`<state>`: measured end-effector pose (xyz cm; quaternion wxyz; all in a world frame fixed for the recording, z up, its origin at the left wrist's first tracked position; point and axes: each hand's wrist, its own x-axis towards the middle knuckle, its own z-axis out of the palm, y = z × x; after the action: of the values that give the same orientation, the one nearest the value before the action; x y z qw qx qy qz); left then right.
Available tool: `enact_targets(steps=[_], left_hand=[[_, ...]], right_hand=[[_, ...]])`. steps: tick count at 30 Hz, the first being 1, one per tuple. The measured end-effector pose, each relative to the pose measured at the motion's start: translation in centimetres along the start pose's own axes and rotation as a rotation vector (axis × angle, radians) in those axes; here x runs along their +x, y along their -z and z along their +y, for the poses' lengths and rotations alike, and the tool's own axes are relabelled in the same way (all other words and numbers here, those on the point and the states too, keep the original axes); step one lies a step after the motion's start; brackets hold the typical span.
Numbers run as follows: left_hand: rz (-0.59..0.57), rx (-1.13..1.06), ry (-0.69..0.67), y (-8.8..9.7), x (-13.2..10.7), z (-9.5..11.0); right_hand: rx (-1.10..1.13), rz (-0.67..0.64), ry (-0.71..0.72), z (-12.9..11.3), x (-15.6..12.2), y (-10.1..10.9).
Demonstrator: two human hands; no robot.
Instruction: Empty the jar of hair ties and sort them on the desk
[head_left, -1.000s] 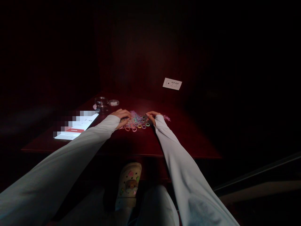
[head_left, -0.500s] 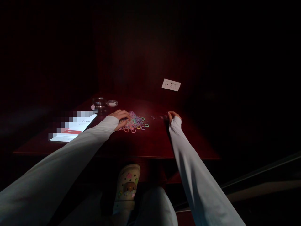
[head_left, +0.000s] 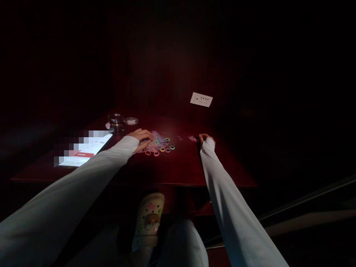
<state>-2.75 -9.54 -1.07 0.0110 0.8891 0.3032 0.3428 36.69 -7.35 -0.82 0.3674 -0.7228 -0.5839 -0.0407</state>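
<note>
My left hand (head_left: pixel 142 139) rests on the left side of a pile of small elastic hair ties (head_left: pixel 159 140) in pastel colours, its fingers apart and bent over the pile. Thicker ring-shaped ties lie along the pile's front edge, among them a green ring (head_left: pixel 172 147). On the right, my right hand (head_left: pixel 207 141) is low over the table with its fingers curled and the tips drawn together. Whatever they hold, if anything, is too small to make out. Just left of those fingertips sits a little heap of pink bands (head_left: pixel 191 138). A few pale bands (head_left: pixel 179 138) lie between the two piles.
A clear round jar (head_left: pixel 116 124) stands at the back left, beside its lid (head_left: pixel 131 121). A lit phone (head_left: pixel 89 150) lies on the left of the dark red table (head_left: pixel 167 172). A white socket plate (head_left: pixel 201 99) is on the wall behind.
The pink heap beside my right hand shows more plainly, with my fingers slightly farther right of it. My left hand stays at the pile. The whole view has shifted slightly.
</note>
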Motion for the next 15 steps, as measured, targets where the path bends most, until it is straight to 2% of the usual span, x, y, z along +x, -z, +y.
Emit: enact_targets(steps=[7,15], left_hand=[[0.004,-0.003,-0.021,0.1,0.0,0.0],[-0.006,0.008,-0.011,0.0,0.0,-0.3]], right_hand=[[-0.017,-0.063,-0.138,-1.0,-0.7,1.1],[0.019,-0.071,-0.169,-1.3,-0.9,1.3]])
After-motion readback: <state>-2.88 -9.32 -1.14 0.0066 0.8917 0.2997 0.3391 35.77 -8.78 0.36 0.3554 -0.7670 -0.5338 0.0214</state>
